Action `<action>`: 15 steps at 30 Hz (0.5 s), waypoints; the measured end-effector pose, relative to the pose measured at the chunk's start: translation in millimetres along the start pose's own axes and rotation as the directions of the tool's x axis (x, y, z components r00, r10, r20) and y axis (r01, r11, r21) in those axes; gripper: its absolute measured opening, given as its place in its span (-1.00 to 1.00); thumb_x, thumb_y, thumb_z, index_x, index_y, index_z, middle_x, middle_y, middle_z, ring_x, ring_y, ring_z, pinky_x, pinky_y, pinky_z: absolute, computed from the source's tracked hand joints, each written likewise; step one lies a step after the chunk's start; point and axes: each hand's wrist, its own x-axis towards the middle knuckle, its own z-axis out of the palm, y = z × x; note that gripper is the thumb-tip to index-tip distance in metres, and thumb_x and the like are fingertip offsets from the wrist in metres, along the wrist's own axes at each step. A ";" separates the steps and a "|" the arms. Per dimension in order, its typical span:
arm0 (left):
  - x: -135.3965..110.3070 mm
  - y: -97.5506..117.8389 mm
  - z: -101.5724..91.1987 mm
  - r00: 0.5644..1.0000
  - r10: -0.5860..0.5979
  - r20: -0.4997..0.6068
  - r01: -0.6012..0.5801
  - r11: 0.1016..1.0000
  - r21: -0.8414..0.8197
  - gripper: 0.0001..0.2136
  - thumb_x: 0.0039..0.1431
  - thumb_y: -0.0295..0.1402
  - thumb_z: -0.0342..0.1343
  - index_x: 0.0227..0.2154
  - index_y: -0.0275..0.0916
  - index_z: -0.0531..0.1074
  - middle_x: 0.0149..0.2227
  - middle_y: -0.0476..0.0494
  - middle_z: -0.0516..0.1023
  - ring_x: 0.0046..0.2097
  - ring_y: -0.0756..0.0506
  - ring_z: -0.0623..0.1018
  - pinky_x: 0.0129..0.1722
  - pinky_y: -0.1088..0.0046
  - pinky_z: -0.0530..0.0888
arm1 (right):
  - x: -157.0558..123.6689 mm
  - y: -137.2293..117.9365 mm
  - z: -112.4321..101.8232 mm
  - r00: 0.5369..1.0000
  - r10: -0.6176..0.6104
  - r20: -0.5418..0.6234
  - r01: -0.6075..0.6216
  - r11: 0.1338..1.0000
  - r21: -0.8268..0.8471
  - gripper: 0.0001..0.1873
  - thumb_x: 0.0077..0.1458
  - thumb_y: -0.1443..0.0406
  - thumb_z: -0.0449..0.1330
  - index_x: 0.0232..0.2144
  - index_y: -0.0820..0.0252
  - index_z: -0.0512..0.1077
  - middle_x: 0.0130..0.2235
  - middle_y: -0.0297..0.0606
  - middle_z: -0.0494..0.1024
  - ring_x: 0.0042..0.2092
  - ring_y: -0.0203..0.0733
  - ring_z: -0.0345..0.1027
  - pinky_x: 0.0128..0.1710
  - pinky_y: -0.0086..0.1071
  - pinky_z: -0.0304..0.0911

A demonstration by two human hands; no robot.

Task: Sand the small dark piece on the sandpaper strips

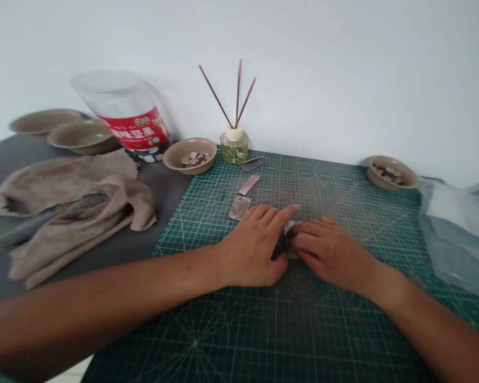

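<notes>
Two bare hands are at work close together on one green cutting mat [231, 330], fingertips nearly meeting. The right hand [329, 247] has its fingers gathered and appears clamped on one small pale piece [290, 225]. The left hand [255, 247] lies palm down, thumb and forefinger spread beside that piece; whether it also grips cannot be told. The pale piece sits between the hands, largely covered by the right fingers.

Step in hand, as judged: close fingertip work on that single piece. The next move calls for the left hand to steady it while the right fingers keep a light, exact hold; the blur hides finer detail.

Count of items: flat pieces beyond the left hand, two, namely one squarish piece [240, 208] and one narrow strip [249, 184]. Dark grey flat item [252, 164], one, just in front of one reed diffuser [234, 148] bearing three sticks [238, 96]. Bowls, four: a middle bowl [189, 167] and a right bowl [385, 184], both holding small chips too many to count, and two left bowls [80, 141], contents not visible. Jar [131, 122], one, red-labelled. Brownish cloth [72, 181], a crumpled heap, number of layers unclear. Clear plastic bag [459, 239], one, at the right edge.
</notes>
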 end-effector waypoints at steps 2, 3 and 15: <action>0.1 -0.2 0.3 1.000 -0.011 0.001 0.011 1.000 0.009 -0.23 0.07 -0.31 0.14 0.34 -0.31 -0.01 0.11 -0.27 0.37 0.17 -0.30 0.30 0.24 0.01 0.21 | 2.4 4.8 0.5 0.997 0.071 -0.037 -0.073 0.996 -0.056 -0.90 0.27 0.38 0.15 -0.28 0.18 0.47 -0.19 -0.23 0.56 -0.15 -0.09 0.39 -0.17 -0.21 0.07; 0.1 -0.3 0.3 1.000 -0.014 0.003 0.014 1.000 0.012 -0.23 0.08 -0.31 0.14 0.34 -0.31 -0.01 0.12 -0.28 0.37 0.18 -0.30 0.30 0.24 0.00 0.21 | 2.1 7.5 -0.6 0.995 0.092 -0.033 -0.093 0.994 -0.054 -0.91 0.27 0.36 0.15 -0.27 0.17 0.47 -0.19 -0.23 0.56 -0.16 -0.09 0.39 -0.16 -0.20 0.07; -0.3 0.0 1.0 1.000 -0.012 -0.010 0.012 1.000 0.007 -0.25 0.09 -0.31 0.12 0.33 -0.29 -0.01 0.11 -0.28 0.38 0.17 -0.32 0.31 0.22 -0.02 0.22 | 3.0 6.7 -0.4 0.990 0.140 -0.022 -0.137 0.985 0.105 -0.89 0.28 0.38 0.14 -0.26 0.18 0.49 -0.18 -0.24 0.55 -0.14 -0.12 0.40 -0.13 -0.23 0.17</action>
